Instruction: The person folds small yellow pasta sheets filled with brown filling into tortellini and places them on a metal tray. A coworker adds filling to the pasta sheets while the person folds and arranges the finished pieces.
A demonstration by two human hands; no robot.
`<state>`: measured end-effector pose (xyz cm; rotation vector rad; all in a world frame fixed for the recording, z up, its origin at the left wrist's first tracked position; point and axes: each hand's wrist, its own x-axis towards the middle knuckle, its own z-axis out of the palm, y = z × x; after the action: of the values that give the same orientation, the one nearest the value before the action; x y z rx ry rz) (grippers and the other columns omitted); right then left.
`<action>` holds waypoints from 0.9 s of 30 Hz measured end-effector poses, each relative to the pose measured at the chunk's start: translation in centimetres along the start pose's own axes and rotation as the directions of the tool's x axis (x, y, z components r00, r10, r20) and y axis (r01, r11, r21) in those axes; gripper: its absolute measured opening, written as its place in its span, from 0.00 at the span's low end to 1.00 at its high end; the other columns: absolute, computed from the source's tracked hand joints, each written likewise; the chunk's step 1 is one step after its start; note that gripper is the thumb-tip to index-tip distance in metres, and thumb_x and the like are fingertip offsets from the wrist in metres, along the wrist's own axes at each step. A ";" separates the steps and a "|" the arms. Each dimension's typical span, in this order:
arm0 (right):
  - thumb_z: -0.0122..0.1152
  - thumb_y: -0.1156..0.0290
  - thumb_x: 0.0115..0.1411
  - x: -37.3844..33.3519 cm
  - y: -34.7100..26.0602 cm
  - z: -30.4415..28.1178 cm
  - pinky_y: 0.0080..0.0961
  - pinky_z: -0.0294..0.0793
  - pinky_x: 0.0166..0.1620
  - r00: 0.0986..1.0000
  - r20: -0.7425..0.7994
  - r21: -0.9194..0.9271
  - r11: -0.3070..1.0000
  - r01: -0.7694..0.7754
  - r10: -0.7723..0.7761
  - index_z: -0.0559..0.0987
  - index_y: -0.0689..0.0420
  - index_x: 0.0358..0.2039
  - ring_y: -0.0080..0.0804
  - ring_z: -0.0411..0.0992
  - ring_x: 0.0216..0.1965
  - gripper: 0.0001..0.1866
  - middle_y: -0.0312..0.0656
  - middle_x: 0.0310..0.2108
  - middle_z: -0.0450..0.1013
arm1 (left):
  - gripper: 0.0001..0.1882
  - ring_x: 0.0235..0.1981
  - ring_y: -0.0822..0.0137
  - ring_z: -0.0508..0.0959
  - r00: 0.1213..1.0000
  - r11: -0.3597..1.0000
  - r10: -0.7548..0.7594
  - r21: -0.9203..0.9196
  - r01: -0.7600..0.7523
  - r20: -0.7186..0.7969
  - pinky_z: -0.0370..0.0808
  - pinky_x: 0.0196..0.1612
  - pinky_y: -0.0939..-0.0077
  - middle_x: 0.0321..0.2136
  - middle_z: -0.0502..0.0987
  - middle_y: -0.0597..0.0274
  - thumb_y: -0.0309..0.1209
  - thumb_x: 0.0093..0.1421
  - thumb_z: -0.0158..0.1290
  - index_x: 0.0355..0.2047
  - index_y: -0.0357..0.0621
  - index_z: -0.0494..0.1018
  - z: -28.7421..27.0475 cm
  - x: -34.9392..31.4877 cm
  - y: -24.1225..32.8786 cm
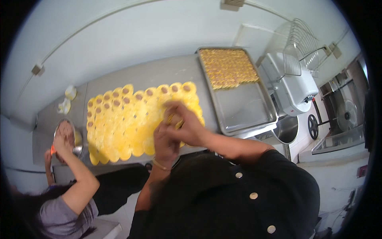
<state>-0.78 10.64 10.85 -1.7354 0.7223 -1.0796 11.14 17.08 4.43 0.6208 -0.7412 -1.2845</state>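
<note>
Many thin yellow dough rounds (131, 127) lie overlapping in a wide sheet on the steel table. Dabs of brown filling (139, 96) sit on the rounds along the far and left sides. Above the sheet's right part, my two hands meet at a small filled dough piece (173, 118). My right hand (187, 124) curls round it, thumb and fingers bent closed. My left hand (165, 144) is closed against the right at the near side, its fingertips partly hidden, and seems to grip the same piece.
Right of the sheet, a metal tray (242, 107) carries rows of small folded yellow-brown pieces in its far half. Beyond it stands a white machine (292, 79) with a wire guard. At left, another person's hand (63, 143) reaches into a bowl (78, 139) of brown filling.
</note>
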 end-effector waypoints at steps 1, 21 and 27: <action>0.73 0.66 0.54 0.1 0.2 -1.4 0.30 0.76 0.46 0.993 0.092 -0.018 0.997 0.071 -0.069 0.72 0.56 0.55 0.32 0.76 0.40 0.29 0.41 0.37 0.77 | 0.15 0.50 0.68 0.80 0.998 0.996 0.046 0.081 -0.048 0.037 0.79 0.54 0.73 0.50 0.79 0.62 0.27 0.71 0.54 0.55 0.35 0.73 0.2 0.5 -0.4; 0.74 0.69 0.50 -4.1 15.2 -25.8 0.39 0.78 0.49 0.996 -0.086 -0.202 0.979 0.015 -0.033 0.78 0.59 0.48 0.48 0.77 0.46 0.24 0.47 0.43 0.78 | 0.33 0.68 0.51 0.67 0.779 0.670 -0.626 -0.480 0.566 0.044 0.61 0.72 0.54 0.68 0.66 0.45 0.50 0.78 0.35 0.71 0.37 0.59 15.6 10.5 -17.0; 0.76 0.66 0.51 -6.8 17.8 -31.9 0.38 0.77 0.52 0.931 -0.284 -0.081 0.962 -0.262 0.229 0.73 0.59 0.60 0.48 0.74 0.51 0.36 0.52 0.54 0.73 | 0.43 0.56 0.56 0.79 0.652 0.615 -0.753 -0.256 0.746 0.089 0.74 0.58 0.64 0.56 0.78 0.47 0.63 0.74 0.35 0.74 0.39 0.51 15.5 16.2 -22.8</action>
<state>-32.48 -3.47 -2.34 -1.5560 1.1655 -1.1292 -13.10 -3.08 -1.09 0.7536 -0.2360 -2.1190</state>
